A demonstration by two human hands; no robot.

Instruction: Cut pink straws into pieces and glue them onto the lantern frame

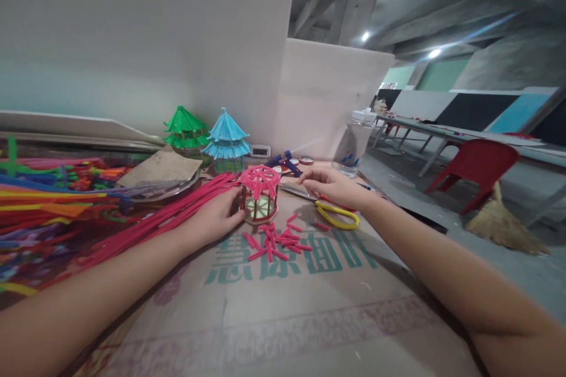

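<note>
A small round pavilion with a pink spoked top, thin brown posts and a pale green base stands upright on the printed board. My left hand holds its left side, thumb near the base. To the right, my right hand is raised near the blue glue gun, its fingers curled together; whatever they hold, if anything, is too small to name. Short pink pieces lie scattered in front of the pavilion. Yellow-handled scissors rest beneath my right hand. Long pink strips lie behind my left forearm.
Green and blue tiered roof models stand at the back, beside a small digital display. Bundles of coloured strips fill the left. A clear container stands back right; a red chair and broom are beyond.
</note>
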